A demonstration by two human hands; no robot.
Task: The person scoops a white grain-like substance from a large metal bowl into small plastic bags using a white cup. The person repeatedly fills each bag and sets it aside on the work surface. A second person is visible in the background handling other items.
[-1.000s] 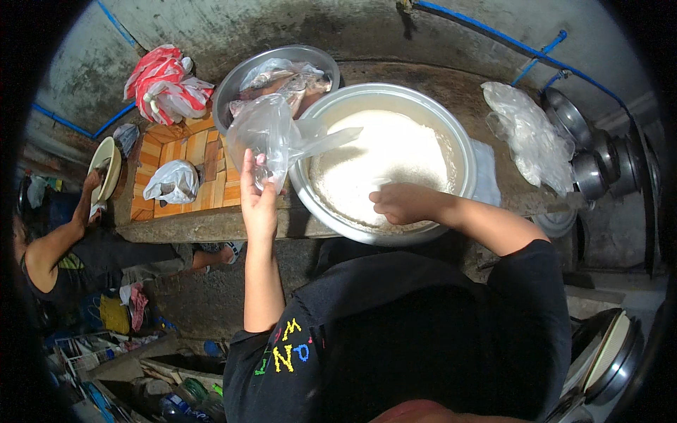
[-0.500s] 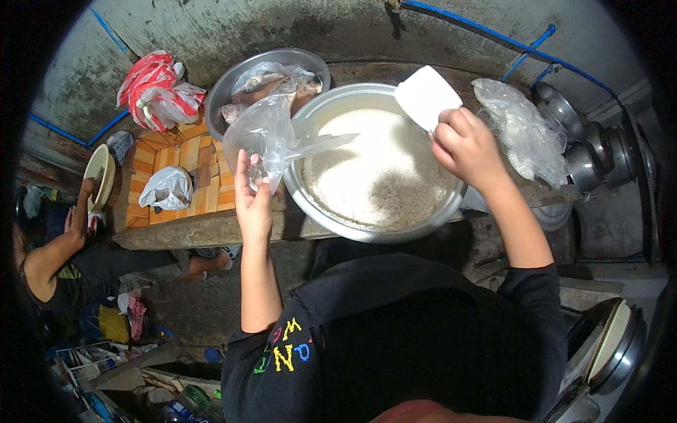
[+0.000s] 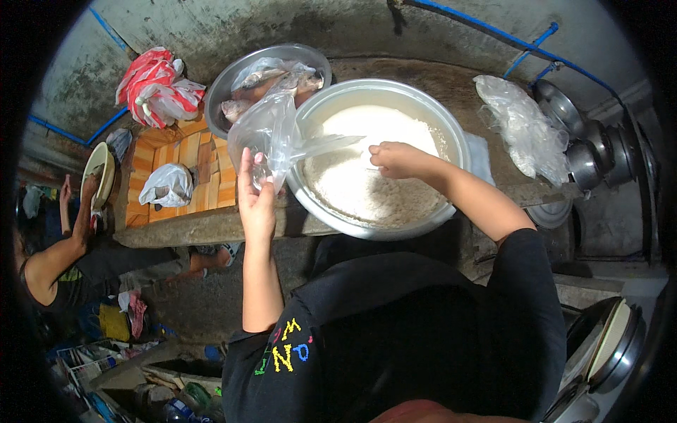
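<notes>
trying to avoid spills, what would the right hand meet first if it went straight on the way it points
Probably the narrow end of the clear plastic bag, which juts over the basin just ahead of the right hand; depth is unclear, so the hand might pass above or below.

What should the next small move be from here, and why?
Probably lift the right hand toward the clear plastic bag: that hand is low over the white contents of the basin, while the left hand holds the bag up at the basin's left side. I can't tell what the right hand holds.
</notes>
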